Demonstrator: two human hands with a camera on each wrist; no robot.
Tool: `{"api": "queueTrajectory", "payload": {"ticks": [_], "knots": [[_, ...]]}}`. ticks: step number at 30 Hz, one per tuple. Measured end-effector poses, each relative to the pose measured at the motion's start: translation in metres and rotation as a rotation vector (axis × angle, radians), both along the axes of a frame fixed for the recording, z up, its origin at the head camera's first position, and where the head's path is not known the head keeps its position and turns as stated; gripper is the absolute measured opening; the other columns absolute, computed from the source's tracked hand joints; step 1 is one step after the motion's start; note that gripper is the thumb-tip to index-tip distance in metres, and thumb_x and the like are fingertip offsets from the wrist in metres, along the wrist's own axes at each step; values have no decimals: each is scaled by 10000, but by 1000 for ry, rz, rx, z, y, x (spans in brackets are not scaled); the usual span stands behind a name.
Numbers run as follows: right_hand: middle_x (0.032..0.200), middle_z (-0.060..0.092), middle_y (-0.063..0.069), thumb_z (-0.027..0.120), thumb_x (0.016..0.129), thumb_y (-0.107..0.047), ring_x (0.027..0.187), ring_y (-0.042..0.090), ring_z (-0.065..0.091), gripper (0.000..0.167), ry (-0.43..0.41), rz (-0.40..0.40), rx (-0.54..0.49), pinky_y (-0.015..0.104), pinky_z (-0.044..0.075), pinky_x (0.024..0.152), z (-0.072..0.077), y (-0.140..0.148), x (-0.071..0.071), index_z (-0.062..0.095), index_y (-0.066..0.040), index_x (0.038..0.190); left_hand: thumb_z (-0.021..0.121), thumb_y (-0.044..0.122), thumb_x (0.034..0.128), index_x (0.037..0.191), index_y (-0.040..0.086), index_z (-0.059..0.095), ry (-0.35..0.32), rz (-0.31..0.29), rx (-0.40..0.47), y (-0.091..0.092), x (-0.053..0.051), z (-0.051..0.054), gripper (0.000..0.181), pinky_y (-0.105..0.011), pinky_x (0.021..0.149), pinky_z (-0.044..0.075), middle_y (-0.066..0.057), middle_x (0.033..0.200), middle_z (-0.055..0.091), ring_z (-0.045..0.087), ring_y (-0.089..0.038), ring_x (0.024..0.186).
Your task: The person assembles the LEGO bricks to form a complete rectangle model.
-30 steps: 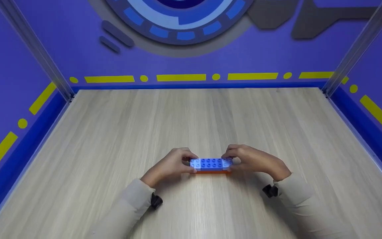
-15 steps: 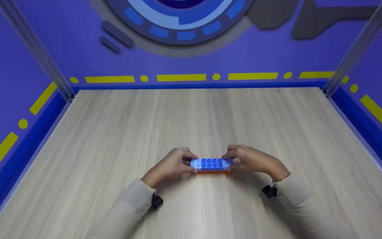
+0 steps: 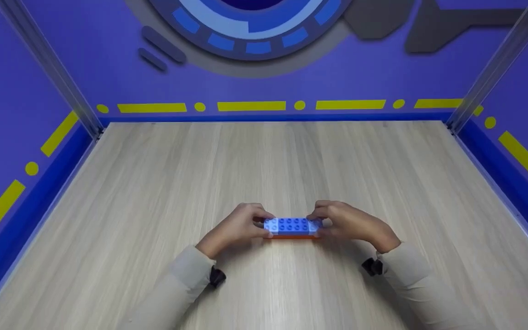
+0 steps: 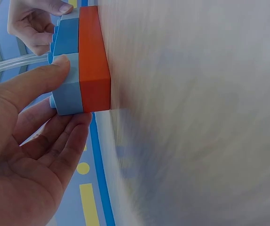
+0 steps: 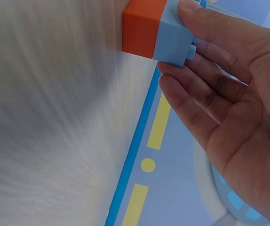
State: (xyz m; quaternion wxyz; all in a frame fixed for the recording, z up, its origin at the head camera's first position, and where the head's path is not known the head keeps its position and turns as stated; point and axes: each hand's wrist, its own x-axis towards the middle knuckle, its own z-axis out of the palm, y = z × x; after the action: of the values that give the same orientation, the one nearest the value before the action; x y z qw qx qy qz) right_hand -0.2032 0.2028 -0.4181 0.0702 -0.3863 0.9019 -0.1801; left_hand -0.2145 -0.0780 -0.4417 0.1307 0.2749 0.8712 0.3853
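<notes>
An orange building brick (image 3: pixel 294 237) lies on the table as the bottom layer of a short row. On top of it sit a darker blue brick (image 3: pixel 293 226) in the middle and a light blue brick at each end, studs up. My left hand (image 3: pixel 241 224) pinches the left light blue brick (image 4: pixel 69 96) between thumb and fingers. At the other end my right hand (image 3: pixel 355 223) holds the right light blue brick (image 5: pixel 172 44) the same way, thumb on its near side. Both wrist views show the end bricks flush against the orange one.
The wood-grain table (image 3: pixel 273 169) spreads out around the bricks. Blue panels (image 3: pixel 291 87) with yellow markings stand behind it and along both sides, with metal posts (image 3: pixel 497 68) at the back corners. Each sleeved wrist carries a small black device (image 3: pixel 217 277).
</notes>
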Motion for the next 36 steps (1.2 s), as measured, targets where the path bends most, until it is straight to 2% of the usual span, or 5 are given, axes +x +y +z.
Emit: {"api": "queueTrajectory", "payload": {"ticks": [9, 20, 31, 36], "knots": [[965, 615, 3, 742, 830, -159, 883, 126, 586, 318, 11, 4, -19, 340, 530, 783, -3, 1, -1, 702, -56, 1128, 811, 122, 752, 1112, 24, 714, 11, 5, -4, 0, 0, 1, 386, -204, 725, 435, -59, 952, 672, 519, -109, 812], [962, 612, 17, 731, 835, -135, 890, 120, 586, 300, 12, 49, -44, 356, 530, 782, -5, 3, -6, 704, -46, 1120, 801, 111, 760, 1118, 22, 710, 28, -20, -17, 0, 0, 3, 380, -232, 759, 478, -63, 982, 671, 552, -113, 852], [979, 608, 6, 730, 842, -155, 899, 142, 574, 319, -24, 16, -58, 356, 527, 791, -5, 2, -12, 700, -56, 1143, 772, 81, 783, 1144, 5, 693, 8, -5, -20, 0, -3, 4, 377, -307, 816, 532, -72, 1006, 645, 576, -137, 903], [998, 611, 5, 719, 851, -152, 913, 133, 570, 319, -34, 7, -71, 335, 526, 807, -6, 0, -17, 694, -57, 1155, 767, 93, 792, 1143, 7, 694, 29, 6, -29, -2, -8, 4, 369, -318, 828, 522, -83, 1029, 661, 582, -145, 919]]}}
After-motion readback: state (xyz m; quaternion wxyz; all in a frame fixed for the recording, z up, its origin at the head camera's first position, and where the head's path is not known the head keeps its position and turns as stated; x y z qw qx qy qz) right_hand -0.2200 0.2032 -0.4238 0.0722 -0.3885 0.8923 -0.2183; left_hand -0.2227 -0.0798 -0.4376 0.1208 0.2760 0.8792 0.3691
